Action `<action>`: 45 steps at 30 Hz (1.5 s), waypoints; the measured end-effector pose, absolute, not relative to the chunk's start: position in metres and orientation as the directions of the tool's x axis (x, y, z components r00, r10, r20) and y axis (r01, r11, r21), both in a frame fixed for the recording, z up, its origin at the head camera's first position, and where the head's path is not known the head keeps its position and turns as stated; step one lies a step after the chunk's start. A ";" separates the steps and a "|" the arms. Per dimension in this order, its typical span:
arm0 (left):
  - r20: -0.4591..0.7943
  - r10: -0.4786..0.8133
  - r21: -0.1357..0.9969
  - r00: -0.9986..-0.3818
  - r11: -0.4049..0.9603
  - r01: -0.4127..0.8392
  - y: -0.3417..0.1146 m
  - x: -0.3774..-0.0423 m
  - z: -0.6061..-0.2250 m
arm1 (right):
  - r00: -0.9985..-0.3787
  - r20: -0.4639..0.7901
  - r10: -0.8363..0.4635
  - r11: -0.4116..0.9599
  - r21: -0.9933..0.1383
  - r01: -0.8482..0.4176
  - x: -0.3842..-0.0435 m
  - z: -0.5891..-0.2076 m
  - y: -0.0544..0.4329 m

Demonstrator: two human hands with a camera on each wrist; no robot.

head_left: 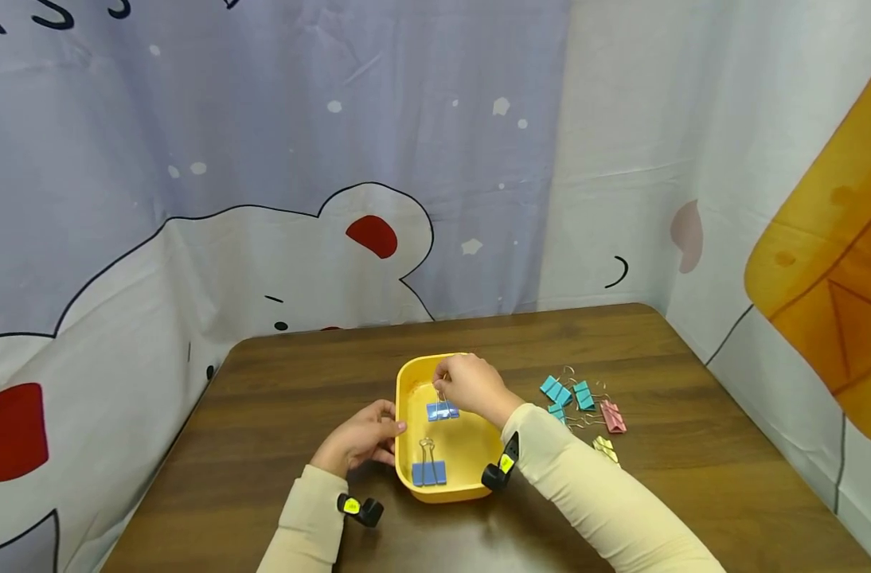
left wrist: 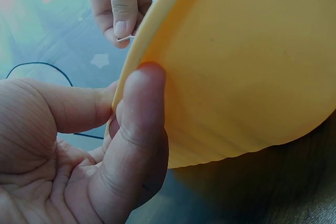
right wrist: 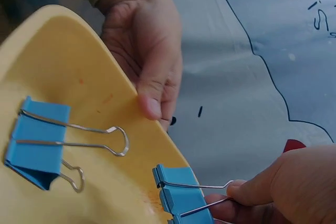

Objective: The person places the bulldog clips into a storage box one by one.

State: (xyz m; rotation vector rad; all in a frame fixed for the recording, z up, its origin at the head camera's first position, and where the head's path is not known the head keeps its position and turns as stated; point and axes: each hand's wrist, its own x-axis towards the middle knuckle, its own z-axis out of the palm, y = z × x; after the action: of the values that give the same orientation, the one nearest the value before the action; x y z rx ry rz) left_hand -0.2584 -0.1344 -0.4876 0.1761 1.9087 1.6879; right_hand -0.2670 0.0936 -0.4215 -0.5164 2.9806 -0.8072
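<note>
A yellow plastic tray (head_left: 471, 454) stands on the table, its long side running away from me. My left hand (head_left: 367, 434) pinches its left rim between thumb and fingers, as the left wrist view shows close up. Over the tray, my right hand (head_left: 474, 386) pinches the wire handle of a blue binder clip (right wrist: 184, 192) between thumb and finger; the clip's body points down. A second blue binder clip (head_left: 429, 473) lies in the near left part of the tray, its wire handles spread toward the far end.
Right of the tray lie several teal binder clips (head_left: 556, 391), a pink binder clip (head_left: 612, 416) and a yellow binder clip (head_left: 605, 448), the last partly behind my right sleeve. The brown wooden table (head_left: 299, 382) ends at a printed curtain (head_left: 335, 119) along the back.
</note>
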 end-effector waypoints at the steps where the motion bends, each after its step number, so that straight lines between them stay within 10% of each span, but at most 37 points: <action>1: -0.332 0.460 0.942 -0.824 0.195 -0.272 -0.134 -0.259 -0.487 | -0.943 0.075 -0.325 0.808 -0.495 -0.318 -0.267 -0.423 0.093; 45: -0.322 0.466 0.946 -0.824 0.198 -0.258 -0.133 -0.260 -0.489 | -0.875 -0.068 -0.478 0.703 -0.627 -0.336 -0.259 -0.466 0.078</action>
State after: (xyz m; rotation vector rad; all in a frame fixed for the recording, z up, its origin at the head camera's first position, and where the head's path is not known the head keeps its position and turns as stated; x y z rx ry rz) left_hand -0.2603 -0.1325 -0.4887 0.1932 1.9184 1.6807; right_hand -0.2592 0.0782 -0.4659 -0.6519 2.6860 -0.9234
